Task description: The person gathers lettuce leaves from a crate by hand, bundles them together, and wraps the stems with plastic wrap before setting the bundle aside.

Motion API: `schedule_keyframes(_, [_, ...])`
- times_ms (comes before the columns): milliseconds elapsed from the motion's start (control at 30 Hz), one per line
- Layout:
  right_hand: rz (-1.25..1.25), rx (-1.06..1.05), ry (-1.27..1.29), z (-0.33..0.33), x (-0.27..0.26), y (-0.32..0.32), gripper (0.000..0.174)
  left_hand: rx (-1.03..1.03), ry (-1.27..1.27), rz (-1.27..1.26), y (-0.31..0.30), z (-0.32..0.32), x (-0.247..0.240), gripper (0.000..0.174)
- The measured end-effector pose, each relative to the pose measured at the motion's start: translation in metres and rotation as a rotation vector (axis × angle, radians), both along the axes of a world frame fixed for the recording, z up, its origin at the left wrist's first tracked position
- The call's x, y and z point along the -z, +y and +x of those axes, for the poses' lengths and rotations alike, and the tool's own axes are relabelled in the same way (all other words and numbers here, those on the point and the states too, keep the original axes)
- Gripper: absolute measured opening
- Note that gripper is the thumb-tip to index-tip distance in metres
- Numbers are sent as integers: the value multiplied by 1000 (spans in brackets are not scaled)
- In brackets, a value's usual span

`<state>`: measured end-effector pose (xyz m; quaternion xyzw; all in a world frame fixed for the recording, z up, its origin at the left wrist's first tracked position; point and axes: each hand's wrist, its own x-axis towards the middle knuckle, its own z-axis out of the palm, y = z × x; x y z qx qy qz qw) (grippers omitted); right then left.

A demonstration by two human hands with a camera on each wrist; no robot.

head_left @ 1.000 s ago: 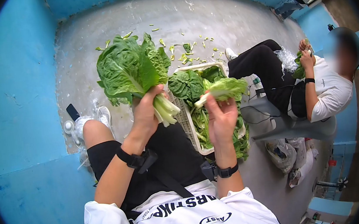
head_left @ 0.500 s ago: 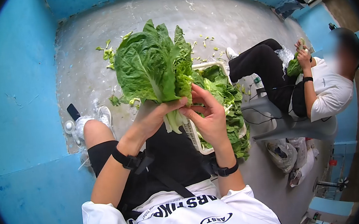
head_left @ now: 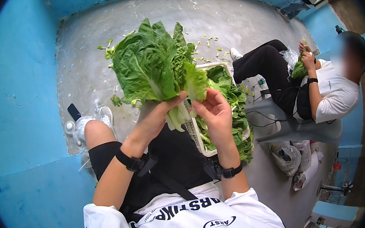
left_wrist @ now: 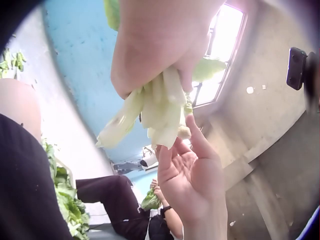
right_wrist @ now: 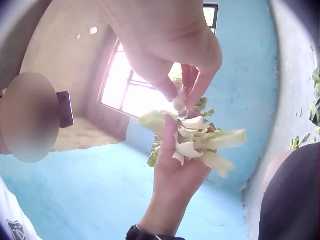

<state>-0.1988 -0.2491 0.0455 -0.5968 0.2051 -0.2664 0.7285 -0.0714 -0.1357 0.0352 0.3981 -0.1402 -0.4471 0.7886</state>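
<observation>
In the head view my left hand (head_left: 160, 112) grips a bunch of leafy greens (head_left: 144, 67) by its pale stems, broad dark leaves fanning upward. Those cut stem ends (left_wrist: 157, 112) poke out below the hand in the left wrist view. Just to the right, my right hand (head_left: 216, 115) pinches a small, lighter green leaf (head_left: 196, 83) between thumb and fingers, close beside the bunch. From the right wrist view, the small leaf's pale base (right_wrist: 179, 101) shows between the fingertips, directly over the bunch's stems.
A white plastic crate (head_left: 200, 143) full of leaves (head_left: 235, 108) stands beside my right leg. Leaf scraps (head_left: 216, 49) litter the grey floor. Another person (head_left: 333, 85) sits at the right, handling greens. Plastic bags (head_left: 287, 158) lie behind the grey stool, and a phone (head_left: 74, 113) lies at the left.
The bunch has moved right, toward the right hand. The right hand came from over the crate to the bunch's edge; since half a second ago the small leaf shows beside the bunch.
</observation>
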Motion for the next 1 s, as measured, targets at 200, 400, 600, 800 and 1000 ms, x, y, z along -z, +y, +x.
schedule_keyframes(200, [-49,3,19,3,-1,14,39,29,41,28,0,3,-1,34])
schedule_keyframes(400, [-735,141,177,8,4,27,29,65,-126,49,-1,3,12,23])
schedule_keyframes(600, [-290,-39,62,2,16,14,48,32,-150,69,2,9,15,27])
schedule_keyframes(800, [-161,-240,133,-1,25,-9,73,-39,-810,78,-2,8,46,41])
schedule_keyframes(1000, [-970,-316,65,-10,71,-10,61,137,-1174,143,6,10,65,56])
